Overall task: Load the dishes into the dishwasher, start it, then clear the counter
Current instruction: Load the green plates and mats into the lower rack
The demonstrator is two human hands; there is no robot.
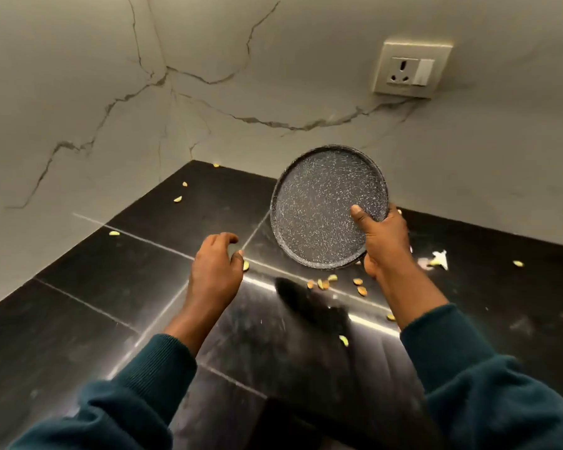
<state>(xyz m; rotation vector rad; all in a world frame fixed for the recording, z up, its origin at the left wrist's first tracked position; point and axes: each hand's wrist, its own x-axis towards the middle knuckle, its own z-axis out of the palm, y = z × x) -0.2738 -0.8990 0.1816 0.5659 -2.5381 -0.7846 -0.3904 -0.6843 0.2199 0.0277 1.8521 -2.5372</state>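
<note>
We've got the plate (322, 206) up off the counter (111, 303) here: round, dark grey with white speckles all over and a low raised rim. It's tilted with its face turned toward us and its far edge up near the wall (round, so no real long axis to speak of). Our right hand (382, 235) grips its lower right edge, thumb lying on the speckled face and fingers curled behind. Our left hand (216, 264) hovers low over the counter, fingers loosely curled, holding nothing we can make out. The counter is glossy black stone with pale seams, littered with small yellowish scraps (322, 284). Behind it stand pale marble-look walls (78, 92) with dark veins and a socket (411, 69).
</note>
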